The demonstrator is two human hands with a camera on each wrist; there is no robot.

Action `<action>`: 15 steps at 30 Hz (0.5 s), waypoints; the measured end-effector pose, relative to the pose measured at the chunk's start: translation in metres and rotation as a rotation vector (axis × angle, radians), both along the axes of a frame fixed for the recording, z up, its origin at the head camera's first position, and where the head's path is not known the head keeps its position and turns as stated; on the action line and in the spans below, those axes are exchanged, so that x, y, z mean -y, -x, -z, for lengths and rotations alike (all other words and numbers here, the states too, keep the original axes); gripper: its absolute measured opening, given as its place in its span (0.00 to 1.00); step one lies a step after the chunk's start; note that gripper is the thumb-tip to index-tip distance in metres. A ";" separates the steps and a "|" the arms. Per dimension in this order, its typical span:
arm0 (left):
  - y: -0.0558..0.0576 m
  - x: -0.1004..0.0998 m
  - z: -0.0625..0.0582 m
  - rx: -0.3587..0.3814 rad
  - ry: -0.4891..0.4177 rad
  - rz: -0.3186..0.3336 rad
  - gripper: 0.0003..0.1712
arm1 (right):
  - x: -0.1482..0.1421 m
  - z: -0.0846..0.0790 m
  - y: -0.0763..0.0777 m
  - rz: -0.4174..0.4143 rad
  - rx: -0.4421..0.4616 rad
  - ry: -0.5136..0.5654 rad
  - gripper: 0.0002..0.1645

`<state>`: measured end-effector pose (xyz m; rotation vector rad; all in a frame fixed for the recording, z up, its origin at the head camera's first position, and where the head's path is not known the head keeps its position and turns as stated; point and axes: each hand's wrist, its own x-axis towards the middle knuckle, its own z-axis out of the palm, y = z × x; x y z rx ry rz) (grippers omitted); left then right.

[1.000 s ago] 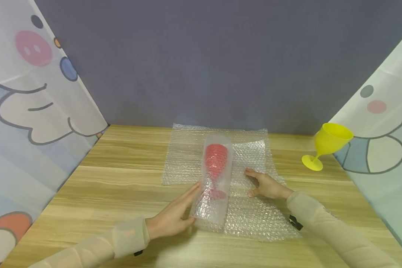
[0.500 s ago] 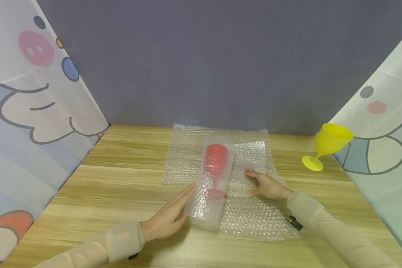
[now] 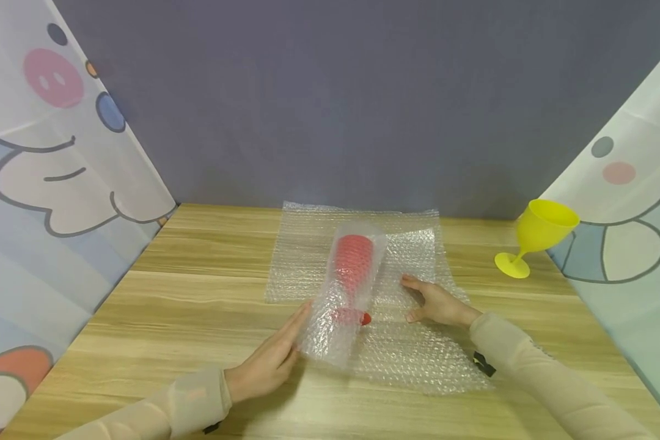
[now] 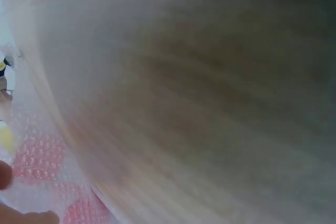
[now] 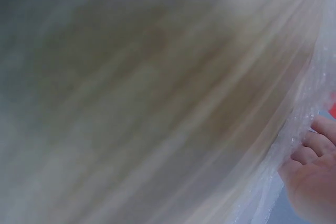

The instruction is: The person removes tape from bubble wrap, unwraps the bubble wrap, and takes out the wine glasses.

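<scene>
A red goblet (image 3: 354, 260) lies on bubble wrap (image 3: 418, 363) in the head view, under a folded-over flap of the wrap (image 3: 327, 330). Part of its red foot (image 3: 366, 319) shows bare at the flap's right edge. My left hand (image 3: 269, 357) touches the flap's left side with its fingers extended; the thumb is partly hidden. On the wrap right of the goblet rests my right hand (image 3: 439, 305), fingers loosely bent and thumb apart. Sleeve cloth blurs most of both wrist views. Fingertips (image 4: 39, 216) show near the wrapped red goblet in the left wrist view.
A yellow goblet (image 3: 544, 226) stands upright at the table's right rear. The wooden table (image 3: 198, 293) meets a grey back wall (image 3: 335, 104), with cartoon-printed cloth (image 3: 104, 183) on both sides.
My left hand has shifted left and toward me. The flap's near end has swung left with it, uncovering the edge of the red foot. My right hand has stayed put.
</scene>
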<state>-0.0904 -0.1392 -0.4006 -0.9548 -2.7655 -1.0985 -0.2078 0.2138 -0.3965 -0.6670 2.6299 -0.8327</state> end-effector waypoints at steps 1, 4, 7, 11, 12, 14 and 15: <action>0.000 0.001 0.000 0.003 -0.009 -0.003 0.47 | 0.000 0.000 0.000 0.002 0.002 0.000 0.53; 0.002 0.004 -0.002 -0.004 -0.032 -0.007 0.48 | 0.001 0.000 0.000 0.005 0.003 0.001 0.53; 0.003 0.007 -0.003 -0.004 -0.052 -0.013 0.50 | 0.001 0.000 0.000 0.008 0.004 0.001 0.53; 0.004 0.011 -0.005 0.027 -0.092 -0.016 0.50 | 0.000 0.000 0.001 0.007 0.001 0.002 0.53; 0.004 0.011 -0.005 0.032 -0.098 -0.016 0.50 | 0.000 0.000 0.001 0.006 0.002 0.004 0.53; 0.003 0.011 -0.005 0.032 -0.098 -0.021 0.50 | 0.000 0.001 0.001 0.004 0.005 0.007 0.53; 0.003 0.012 -0.005 0.029 -0.095 -0.023 0.50 | 0.000 0.001 0.001 0.003 0.006 0.009 0.53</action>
